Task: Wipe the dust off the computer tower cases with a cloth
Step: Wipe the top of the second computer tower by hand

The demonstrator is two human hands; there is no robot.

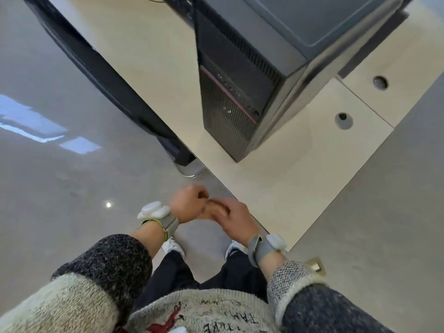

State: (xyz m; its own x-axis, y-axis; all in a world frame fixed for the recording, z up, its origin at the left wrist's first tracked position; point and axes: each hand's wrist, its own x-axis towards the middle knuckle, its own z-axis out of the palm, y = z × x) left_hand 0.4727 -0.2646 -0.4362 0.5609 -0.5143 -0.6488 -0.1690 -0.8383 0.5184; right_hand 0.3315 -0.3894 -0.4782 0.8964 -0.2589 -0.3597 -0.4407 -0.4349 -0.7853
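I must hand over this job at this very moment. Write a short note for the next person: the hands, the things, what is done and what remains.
Left hand and right hand: held together in front of the body, by the desk's edge. They are blurred, so I cannot tell whether they hold anything.
Computer tower: upright on the pale desk, ahead of the hands. Neither hand touches it.
Cloth: none in view.
Done: no wiping that the picture shows. Dust cannot be judged.
Left: get the cloth, then wipe the tower case.
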